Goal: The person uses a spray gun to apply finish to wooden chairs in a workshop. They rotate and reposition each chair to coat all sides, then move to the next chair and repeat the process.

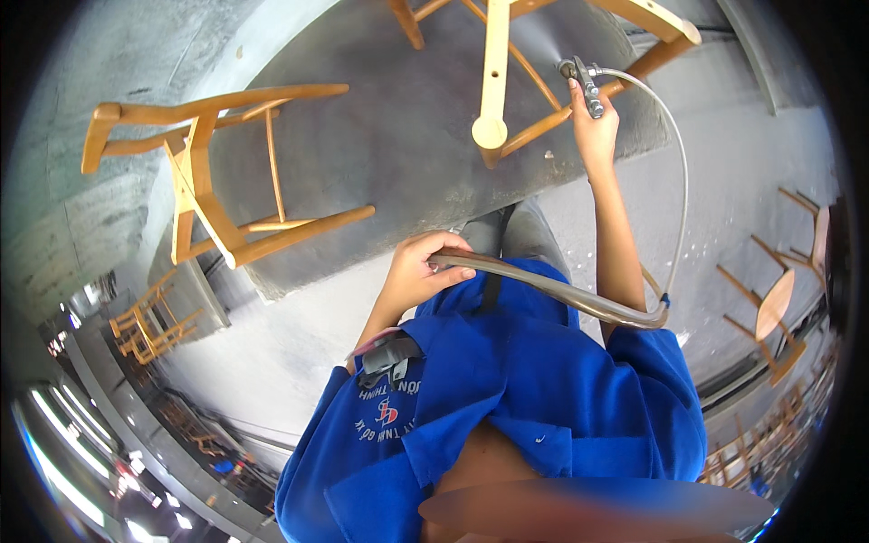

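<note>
My right hand (595,128) is wrapped round the grip of a metal spray gun (584,83), reaching forward beside a wooden chair frame (496,72). A faint pale mist shows off the gun's nozzle. From the gun a thin hose (681,172) loops down on the right and joins a thicker clear hose (579,294) that crosses in front of my body. My left hand (425,271) is closed round the end part of that thicker hose, near my waist. The chair frame is light wood, has no seat that I can see, and is cut off by the upper edge.
A second wooden chair frame (208,181) lies tipped at the left on the dark grey panel (380,136). More chairs stand farther off, one at the lower left (154,321) and a round-seated one (774,303) at the right. A grey wall (54,199) rises at the left.
</note>
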Motion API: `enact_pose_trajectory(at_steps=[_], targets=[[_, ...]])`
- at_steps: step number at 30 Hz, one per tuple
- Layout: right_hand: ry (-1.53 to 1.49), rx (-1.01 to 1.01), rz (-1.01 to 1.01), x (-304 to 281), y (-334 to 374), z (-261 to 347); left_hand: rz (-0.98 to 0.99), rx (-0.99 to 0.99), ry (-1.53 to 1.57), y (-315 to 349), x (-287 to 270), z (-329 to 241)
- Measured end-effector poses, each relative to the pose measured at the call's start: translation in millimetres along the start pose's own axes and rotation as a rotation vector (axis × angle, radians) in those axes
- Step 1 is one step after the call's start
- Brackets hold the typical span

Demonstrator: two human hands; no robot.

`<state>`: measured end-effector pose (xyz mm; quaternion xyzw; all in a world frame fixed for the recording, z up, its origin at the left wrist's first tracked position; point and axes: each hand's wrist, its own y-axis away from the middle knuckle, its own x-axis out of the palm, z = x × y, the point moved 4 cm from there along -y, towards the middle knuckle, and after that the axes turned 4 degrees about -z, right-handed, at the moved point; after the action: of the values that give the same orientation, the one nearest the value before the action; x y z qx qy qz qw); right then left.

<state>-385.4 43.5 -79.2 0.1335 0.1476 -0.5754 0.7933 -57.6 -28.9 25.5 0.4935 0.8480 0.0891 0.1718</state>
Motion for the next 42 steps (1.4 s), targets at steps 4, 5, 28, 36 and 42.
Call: enact_pose_trajectory(at_steps=[4, 5, 28, 36, 42], targets=[[-0.304, 0.106, 0.218, 53, -20, 0, -0.131, -0.024, -0.077, 0, 6, -10], [-0.285, 0.077, 0.250, 63, -26, 1, -0.139, -0.042, -0.121, 1, 8, -13], [-1.378, 0.484, 0.024, 26, -93, -87, 0.002, 0.198, -0.380, -83, 46, -96], [-1.224, 0.616, 0.189, 38, -67, -62, 0.072, 0.201, -0.230, -96, 37, -103], [-0.995, 0.650, 0.285, 98, -32, -28, 0.088, 0.157, -0.344, -76, 42, -97]])
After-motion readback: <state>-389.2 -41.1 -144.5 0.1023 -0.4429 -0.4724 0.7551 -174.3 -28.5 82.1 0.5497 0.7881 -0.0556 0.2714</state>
